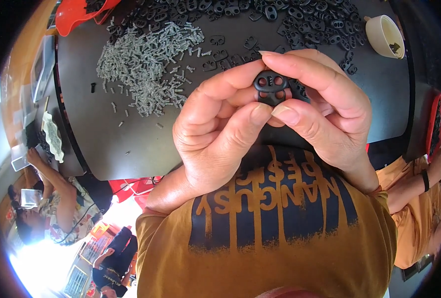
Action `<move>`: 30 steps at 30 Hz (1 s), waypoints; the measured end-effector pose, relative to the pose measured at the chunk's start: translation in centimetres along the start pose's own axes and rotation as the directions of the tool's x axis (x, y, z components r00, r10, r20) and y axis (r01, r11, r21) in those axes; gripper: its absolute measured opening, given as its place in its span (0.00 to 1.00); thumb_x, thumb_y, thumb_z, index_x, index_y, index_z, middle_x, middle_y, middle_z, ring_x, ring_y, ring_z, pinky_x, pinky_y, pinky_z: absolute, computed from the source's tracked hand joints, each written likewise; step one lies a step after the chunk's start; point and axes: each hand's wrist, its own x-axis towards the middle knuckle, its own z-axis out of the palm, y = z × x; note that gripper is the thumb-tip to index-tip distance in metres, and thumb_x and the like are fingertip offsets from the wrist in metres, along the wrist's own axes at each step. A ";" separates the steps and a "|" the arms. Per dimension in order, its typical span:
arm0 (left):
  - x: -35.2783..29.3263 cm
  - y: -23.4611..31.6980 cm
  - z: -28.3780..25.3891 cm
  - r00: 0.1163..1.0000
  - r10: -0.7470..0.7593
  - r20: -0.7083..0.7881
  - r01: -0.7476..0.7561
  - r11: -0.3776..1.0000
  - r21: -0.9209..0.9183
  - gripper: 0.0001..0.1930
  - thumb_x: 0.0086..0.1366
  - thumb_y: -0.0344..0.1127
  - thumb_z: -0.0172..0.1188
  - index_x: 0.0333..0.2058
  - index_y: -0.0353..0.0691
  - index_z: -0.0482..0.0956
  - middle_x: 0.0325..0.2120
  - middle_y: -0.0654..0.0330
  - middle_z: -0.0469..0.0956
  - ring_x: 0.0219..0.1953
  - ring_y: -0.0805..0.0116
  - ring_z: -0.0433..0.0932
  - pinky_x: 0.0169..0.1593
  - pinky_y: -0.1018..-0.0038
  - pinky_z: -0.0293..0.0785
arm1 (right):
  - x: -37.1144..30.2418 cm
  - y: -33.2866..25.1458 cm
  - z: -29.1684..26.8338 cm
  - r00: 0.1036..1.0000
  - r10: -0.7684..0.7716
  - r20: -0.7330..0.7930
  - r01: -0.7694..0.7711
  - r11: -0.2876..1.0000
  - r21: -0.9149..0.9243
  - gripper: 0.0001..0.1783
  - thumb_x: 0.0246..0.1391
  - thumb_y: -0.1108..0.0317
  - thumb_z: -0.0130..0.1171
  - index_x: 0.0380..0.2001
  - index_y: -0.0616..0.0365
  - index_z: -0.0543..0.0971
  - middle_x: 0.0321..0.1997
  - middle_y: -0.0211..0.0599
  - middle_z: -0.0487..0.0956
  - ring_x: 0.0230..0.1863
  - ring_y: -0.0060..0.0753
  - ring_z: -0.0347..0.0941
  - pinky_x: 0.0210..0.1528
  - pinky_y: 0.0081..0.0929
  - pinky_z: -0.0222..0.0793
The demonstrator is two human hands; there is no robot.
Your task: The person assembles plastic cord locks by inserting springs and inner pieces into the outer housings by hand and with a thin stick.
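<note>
A black plastic two-hole cord lock [271, 81] is pinched between the fingertips of both hands above the table's near side. Its lower part meets my two thumb tips. My left hand [208, 124] closes on it from the left, thumb below and index finger above. From the right, my right hand [332, 107] grips the same piece, its index finger arched over the top. Another black part [299, 90] shows just behind, inside the right hand's curl; how it is held I cannot tell. Beyond the hands, similar black pieces [220, 54] lie loose on the table.
A heap of small metal springs [148, 67] spreads over the dark table [81, 94] on the left. Piles of black cord lock parts [315, 25] line the far side. A red container [74, 20] and a cream bowl [379, 42] stand there. People work at both sides.
</note>
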 end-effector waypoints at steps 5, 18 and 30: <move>-0.2 0.0 0.1 0.999 0.036 -0.019 -0.036 0.999 -0.021 0.19 0.54 0.24 0.55 0.45 0.29 0.66 0.40 0.50 0.73 0.39 0.69 0.73 0.47 0.73 0.67 | 0.1 0.3 0.0 0.997 -0.067 0.022 0.069 0.996 -0.053 0.17 0.49 0.72 0.53 0.43 0.68 0.71 0.40 0.41 0.71 0.36 0.22 0.68 0.37 0.13 0.63; -0.3 -0.3 -0.4 0.990 0.123 0.063 -0.130 0.985 0.111 0.16 0.58 0.19 0.47 0.47 0.30 0.63 0.37 0.51 0.73 0.38 0.70 0.74 0.43 0.75 0.73 | -0.6 1.5 0.8 0.991 -0.123 -0.055 0.117 0.988 -0.099 0.14 0.51 0.72 0.50 0.41 0.68 0.72 0.38 0.44 0.72 0.27 0.19 0.67 0.28 0.13 0.65; 0.6 1.0 1.2 0.993 -0.022 -0.120 0.037 0.991 0.130 0.12 0.57 0.29 0.51 0.40 0.33 0.68 0.34 0.60 0.72 0.35 0.78 0.68 0.42 0.81 0.61 | 0.2 1.4 0.8 0.961 -0.219 -0.171 0.197 0.971 -0.134 0.21 0.41 0.77 0.58 0.43 0.62 0.72 0.33 0.40 0.74 0.31 0.35 0.71 0.31 0.26 0.66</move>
